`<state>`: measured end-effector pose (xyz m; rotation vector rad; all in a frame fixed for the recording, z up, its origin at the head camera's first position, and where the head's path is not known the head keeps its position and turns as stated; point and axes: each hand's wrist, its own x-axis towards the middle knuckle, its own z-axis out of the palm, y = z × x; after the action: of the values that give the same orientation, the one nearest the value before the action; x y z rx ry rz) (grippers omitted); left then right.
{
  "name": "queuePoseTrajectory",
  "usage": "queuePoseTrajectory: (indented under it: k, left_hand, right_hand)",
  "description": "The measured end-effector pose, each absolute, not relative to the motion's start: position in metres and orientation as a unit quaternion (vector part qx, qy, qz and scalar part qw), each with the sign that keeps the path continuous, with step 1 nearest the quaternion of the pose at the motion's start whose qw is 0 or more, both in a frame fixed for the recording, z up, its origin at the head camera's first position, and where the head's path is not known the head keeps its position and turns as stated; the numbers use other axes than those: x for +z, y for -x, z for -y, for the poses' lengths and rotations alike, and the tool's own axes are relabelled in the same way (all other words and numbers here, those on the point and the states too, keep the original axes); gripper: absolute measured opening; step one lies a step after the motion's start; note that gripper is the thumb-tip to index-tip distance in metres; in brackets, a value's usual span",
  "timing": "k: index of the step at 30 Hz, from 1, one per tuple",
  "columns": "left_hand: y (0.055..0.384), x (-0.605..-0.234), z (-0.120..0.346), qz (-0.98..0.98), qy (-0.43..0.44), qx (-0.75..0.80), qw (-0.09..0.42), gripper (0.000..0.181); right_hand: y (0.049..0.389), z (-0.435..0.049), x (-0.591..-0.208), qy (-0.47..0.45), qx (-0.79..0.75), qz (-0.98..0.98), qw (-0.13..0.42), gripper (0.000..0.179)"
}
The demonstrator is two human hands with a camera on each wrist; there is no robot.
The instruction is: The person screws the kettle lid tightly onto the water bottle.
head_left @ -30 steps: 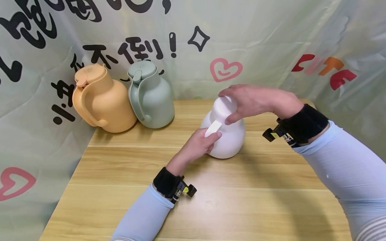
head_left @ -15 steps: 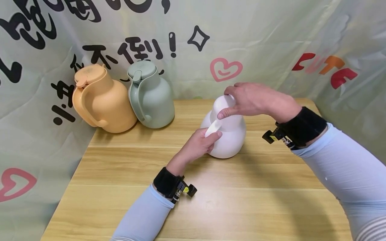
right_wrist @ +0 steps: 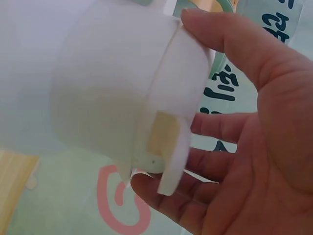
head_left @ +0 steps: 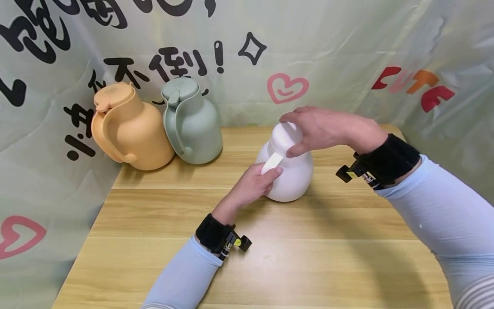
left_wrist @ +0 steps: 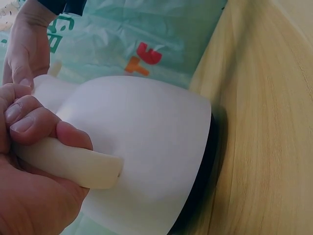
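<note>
A white thermos jug (head_left: 295,182) stands upright on the wooden table. My left hand (head_left: 252,184) grips its handle (head_left: 272,163), fingers curled round it; the left wrist view shows the handle (left_wrist: 73,161) leaving the fist toward the body. Over the neck, my right hand (head_left: 320,128) holds the round white lid (head_left: 286,135) from its right side. In the right wrist view the thumb presses one edge of the lid (right_wrist: 188,68), and the other fingers curl at the opposite side, by a small projecting tab (right_wrist: 173,169). The palm stays apart from the lid's top.
An orange thermos jug (head_left: 139,133) and a grey-green one (head_left: 200,124) stand side by side at the back left of the table (head_left: 270,257). A printed cloth (head_left: 328,56) hangs close behind the table's back edge and along the left side.
The right thumb swung left across the lid at half a second ago and is now back at the lid's near right side. The left hand and the jug have stayed in place.
</note>
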<state>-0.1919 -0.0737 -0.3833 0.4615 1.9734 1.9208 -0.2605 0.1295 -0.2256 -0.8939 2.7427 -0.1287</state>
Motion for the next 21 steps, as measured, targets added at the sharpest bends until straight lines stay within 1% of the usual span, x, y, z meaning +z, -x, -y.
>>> queuePoseTrajectory:
  k: [3,6,8,10,12,17,21]
  left_hand:
    - [0.1916,-0.3818,0.0731,-0.699,-0.164,0.674,0.174,0.042]
    - [0.192,-0.3804,0.0731,-0.705,-0.163,0.669,0.167,0.042]
    - [0.1921,-0.3801,0.0727,-0.705,-0.162,0.67,0.164,0.042]
    - [0.1924,-0.38,0.0718,-0.706,-0.161,0.671,0.159,0.042]
    - [0.1918,-0.3799,0.071,-0.705,-0.16,0.673,0.16,0.041]
    - [0.1882,-0.3808,0.0692,-0.705,-0.154,0.671,0.169,0.041]
    - [0.1877,-0.3809,0.0675,-0.705,-0.156,0.673,0.162,0.041]
  right_hand:
    - [0.2591,-0.1288,-0.2261,0.29,-0.037,-0.95,0.113,0.088]
    - [0.2582,-0.1292,-0.225,0.277,-0.04,-0.954,0.107,0.096]
    - [0.2581,-0.1307,-0.2242,0.279,-0.043,-0.953,0.11,0.104]
    - [0.258,-0.1322,-0.2228,0.288,-0.045,-0.95,0.114,0.106]
    - [0.257,-0.1334,-0.2219,0.299,-0.045,-0.946,0.118,0.103]
    - [0.2544,-0.1344,-0.223,0.305,-0.051,-0.942,0.13,0.085]
    - [0.2551,-0.1337,-0.2234,0.297,-0.056,-0.946,0.118,0.083]
